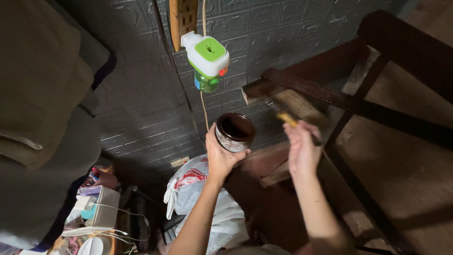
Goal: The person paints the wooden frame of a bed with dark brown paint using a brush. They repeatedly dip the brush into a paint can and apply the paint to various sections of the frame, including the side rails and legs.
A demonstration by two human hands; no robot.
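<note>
My left hand grips a small round can of dark brown paint or stain, held open side up. My right hand holds a paintbrush with a yellowish ferrule, blurred, its tip against a dark wooden beam of a wooden frame. Part of the frame looks dark and glossy; the pale end of one beam is bare wood.
A dark embossed brick-pattern wall is behind. A green and white plug-in device hangs from a yellowish socket strip. A white plastic bag lies below. Grey fabric fills the left; boxes and cables sit bottom left.
</note>
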